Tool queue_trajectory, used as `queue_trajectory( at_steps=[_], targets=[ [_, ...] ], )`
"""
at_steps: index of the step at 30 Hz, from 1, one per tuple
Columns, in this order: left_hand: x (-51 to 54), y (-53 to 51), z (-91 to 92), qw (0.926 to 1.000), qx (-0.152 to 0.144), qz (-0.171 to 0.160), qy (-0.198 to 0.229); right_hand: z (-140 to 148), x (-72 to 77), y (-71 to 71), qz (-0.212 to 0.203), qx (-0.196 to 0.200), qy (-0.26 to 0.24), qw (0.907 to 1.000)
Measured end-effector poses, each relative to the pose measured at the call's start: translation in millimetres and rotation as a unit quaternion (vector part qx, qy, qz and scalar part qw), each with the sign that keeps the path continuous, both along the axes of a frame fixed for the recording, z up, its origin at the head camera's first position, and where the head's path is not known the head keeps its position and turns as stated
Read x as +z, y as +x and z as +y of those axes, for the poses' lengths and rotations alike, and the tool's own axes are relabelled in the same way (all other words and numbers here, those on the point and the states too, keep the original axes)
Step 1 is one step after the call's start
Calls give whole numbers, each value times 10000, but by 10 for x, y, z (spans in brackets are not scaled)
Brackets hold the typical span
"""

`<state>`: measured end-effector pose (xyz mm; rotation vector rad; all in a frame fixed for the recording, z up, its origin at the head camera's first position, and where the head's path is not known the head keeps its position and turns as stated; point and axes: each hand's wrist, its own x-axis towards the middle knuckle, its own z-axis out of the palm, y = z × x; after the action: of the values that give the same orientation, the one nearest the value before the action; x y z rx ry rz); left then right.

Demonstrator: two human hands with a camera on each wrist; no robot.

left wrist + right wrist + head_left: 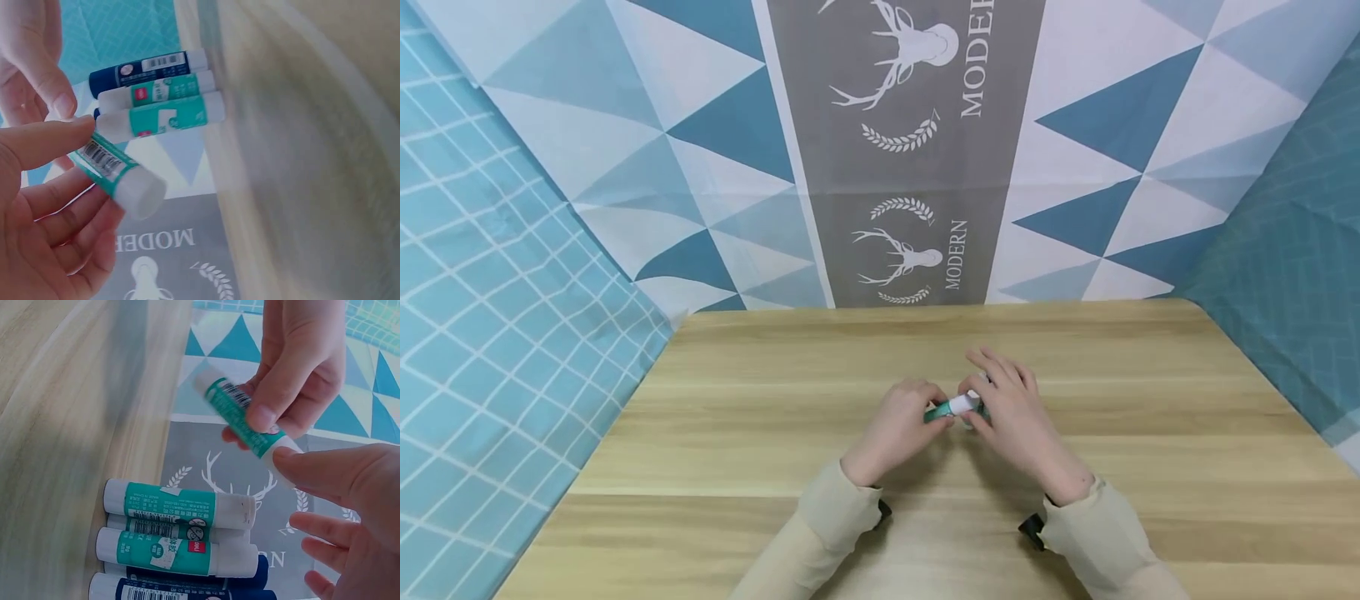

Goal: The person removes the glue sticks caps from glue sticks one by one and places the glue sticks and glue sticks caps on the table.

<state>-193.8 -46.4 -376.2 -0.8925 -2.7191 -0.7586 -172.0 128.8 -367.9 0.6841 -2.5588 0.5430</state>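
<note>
A green glue stick with white ends (961,405) is held tilted between both hands, above the table. My left hand (904,427) pinches its green barrel (107,161) between thumb and fingers. At its white cap (280,452), my right hand (1013,410) has thumb and index finger closed on the end, while the other fingers spread away. Close by, several glue sticks stand upright in a cluster, among them a green one (172,505), another green one (140,550) and a navy one (139,72). In the head view my right hand mostly hides the cluster.
The wood-grain table (737,467) extends around both hands. A patterned cloth (910,183) with triangles and deer heads hangs behind its far edge. Blue cloths flank it, the left one (490,317) with a white grid.
</note>
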Motion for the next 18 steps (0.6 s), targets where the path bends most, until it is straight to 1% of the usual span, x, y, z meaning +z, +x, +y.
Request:
queue_trajectory(
  at_steps=[4, 7, 10, 14, 18],
  targets=[
    [78, 7, -32, 9992, 17, -268, 283, 9, 32, 3, 113, -13, -91, 9999],
    [142, 0, -49, 9988, 9, -241, 415, 14, 58, -2, 222, -4, -194, 9996],
    [185, 3, -67, 9991, -6, 43, 432, 6, 71, -12, 284, 7, -329, 9991],
    [219, 18, -89, 9977, -33, 465, 490, -13, 88, -5, 266, 74, -682, 9973],
    [259, 49, -117, 9942, -40, 881, 612, -33, 109, 28, -87, 199, -1162, 9930]
  ],
)
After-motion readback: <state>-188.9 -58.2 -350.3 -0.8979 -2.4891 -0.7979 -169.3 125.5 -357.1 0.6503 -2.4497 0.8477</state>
